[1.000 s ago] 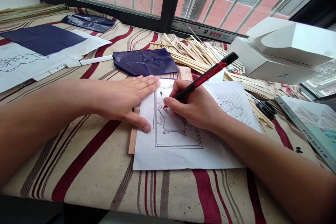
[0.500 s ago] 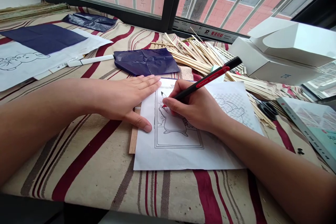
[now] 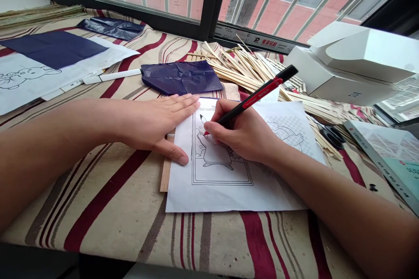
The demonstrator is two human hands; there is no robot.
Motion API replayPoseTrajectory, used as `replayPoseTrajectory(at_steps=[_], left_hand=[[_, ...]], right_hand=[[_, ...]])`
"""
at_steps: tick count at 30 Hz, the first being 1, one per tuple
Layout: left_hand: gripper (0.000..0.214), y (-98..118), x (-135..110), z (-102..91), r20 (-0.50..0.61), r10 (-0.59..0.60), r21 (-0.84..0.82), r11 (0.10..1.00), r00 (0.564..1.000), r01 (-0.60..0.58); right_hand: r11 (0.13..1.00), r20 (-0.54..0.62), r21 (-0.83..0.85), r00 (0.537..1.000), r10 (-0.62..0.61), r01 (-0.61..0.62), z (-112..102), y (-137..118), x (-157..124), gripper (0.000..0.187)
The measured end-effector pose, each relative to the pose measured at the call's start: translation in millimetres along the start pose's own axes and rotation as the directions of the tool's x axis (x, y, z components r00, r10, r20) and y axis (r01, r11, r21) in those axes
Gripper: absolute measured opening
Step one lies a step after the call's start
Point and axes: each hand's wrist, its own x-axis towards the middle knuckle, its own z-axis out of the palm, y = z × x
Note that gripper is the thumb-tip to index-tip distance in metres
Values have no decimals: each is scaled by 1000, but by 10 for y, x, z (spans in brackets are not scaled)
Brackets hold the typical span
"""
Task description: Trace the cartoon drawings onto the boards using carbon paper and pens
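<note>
My right hand (image 3: pixel 237 133) is closed round a black and red pen (image 3: pixel 258 95), whose red tip rests on a white sheet of paper (image 3: pixel 209 198). Printed on that sheet is a line drawing of a cartoon figure (image 3: pixel 216 154) inside a frame; my fingers cover part of it. My left hand (image 3: pixel 163 126) lies flat with spread fingers on the paper's left side, holding nothing. Under the sheet, the edge of a wooden board (image 3: pixel 164 176) sticks out at the left. A second drawing (image 3: pixel 288 135) shows partly behind my right wrist.
Dark blue carbon-like sheets (image 3: pixel 181 76) lie beyond my left hand, near a white pen-like tool (image 3: pixel 113 76). Thin wooden strips (image 3: pixel 242 65) are heaped by the window. To the right are a white box (image 3: pixel 347 78), black-handled scissors (image 3: pixel 332 135) and a book (image 3: pixel 389 157).
The pen's upper end has tilted slightly down and toward the left, its tip shifting a little on the drawing. My left hand keeps its place on the paper.
</note>
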Motion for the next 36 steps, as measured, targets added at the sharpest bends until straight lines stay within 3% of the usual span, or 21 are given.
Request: replayPoseTrajectory(at_steps=[7,16,36], left_hand=[[133,15,3,-1,16,-15,16,1000,1000,14],[133,19,3,-1,11,-7,28,1000,1000,7],[133,21,5,0,-4,-16,-5,1000,1000,16]], right_hand=[[991,23,132,1000,17,-20,6,-3,-18,28],[989,75,146,997,13,-24,-8,-12,-8,32],[993,48,115,999,13,-18,-3,8,-9,29]])
